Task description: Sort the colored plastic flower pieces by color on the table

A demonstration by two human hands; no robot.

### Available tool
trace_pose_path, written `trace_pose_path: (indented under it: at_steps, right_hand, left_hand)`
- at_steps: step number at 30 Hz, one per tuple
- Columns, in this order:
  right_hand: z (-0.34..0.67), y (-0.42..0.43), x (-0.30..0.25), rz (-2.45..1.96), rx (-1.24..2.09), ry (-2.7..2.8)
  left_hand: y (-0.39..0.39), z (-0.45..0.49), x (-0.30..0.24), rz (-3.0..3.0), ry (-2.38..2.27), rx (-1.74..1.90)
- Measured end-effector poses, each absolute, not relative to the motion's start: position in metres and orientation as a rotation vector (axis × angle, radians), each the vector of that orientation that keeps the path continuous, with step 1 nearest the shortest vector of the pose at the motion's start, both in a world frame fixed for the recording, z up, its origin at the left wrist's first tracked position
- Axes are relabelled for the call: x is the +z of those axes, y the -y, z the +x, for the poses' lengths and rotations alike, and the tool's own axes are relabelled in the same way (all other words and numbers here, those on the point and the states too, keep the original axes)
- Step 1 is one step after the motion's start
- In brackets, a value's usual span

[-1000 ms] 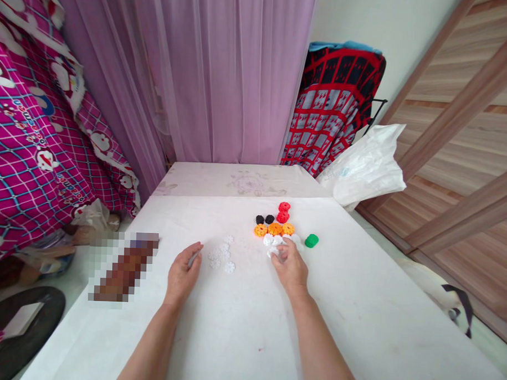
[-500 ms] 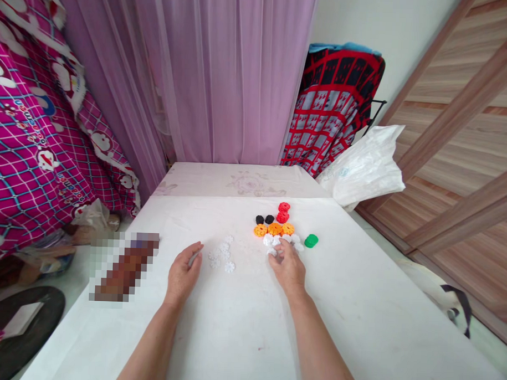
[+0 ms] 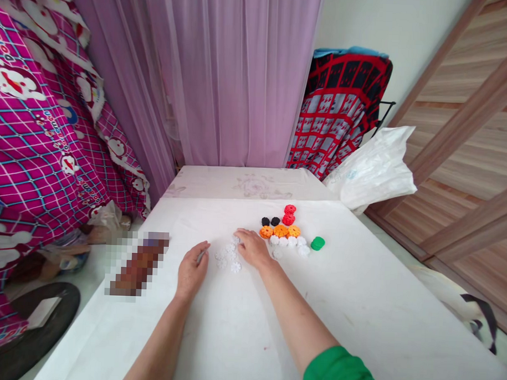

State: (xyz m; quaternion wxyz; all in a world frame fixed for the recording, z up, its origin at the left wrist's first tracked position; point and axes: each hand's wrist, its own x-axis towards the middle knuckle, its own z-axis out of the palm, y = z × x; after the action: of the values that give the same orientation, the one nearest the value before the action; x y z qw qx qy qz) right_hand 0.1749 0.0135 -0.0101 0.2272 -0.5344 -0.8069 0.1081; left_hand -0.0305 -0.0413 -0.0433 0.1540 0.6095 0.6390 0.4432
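The loosely open right hand [image 3: 253, 248] touched the loose white discs [image 3: 228, 257], a pinch seemingly needed; the curled left hand [image 3: 191, 270] hid any hold.

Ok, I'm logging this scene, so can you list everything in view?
table: one, white, under everything
loose pieces: several, white, between the hands
row pieces: several, white, just nearer than orange
orange pieces: three, orange, mid-table
black pieces: two, black, left of red
red pieces: two, red, farthest back
green piece: one, green, right end
bag: one, white, table's right edge
curtain: one, purple, behind
left hand: resting on table
right hand: fingers on loose pieces
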Motion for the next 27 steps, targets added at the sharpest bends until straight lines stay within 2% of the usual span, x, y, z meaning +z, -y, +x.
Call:
trace_pose_path:
  at_steps: [7,13,17,21,27]
  right_hand:
    - [0.168,-0.019,-0.008,-1.545,0.314,2.288]
    - [0.172,0.007,-0.030,-1.568,0.270,1.953]
    - [0.215,0.033,-0.044,-1.507,0.222,1.623]
    - [0.262,0.044,-0.047,-1.637,0.168,1.390]
    - [0.268,0.041,-0.045,-1.676,0.190,1.517]
  left_hand:
    - [0.039,-0.030,-0.041,1.769,-1.846,1.264]
    - [0.040,-0.029,-0.041,1.794,-1.860,1.269]
    - [0.040,-0.031,-0.045,1.810,-1.852,1.279]
    - [0.039,-0.032,-0.047,1.819,-1.845,1.282]
    - [0.041,-0.031,-0.044,1.802,-1.850,1.271]
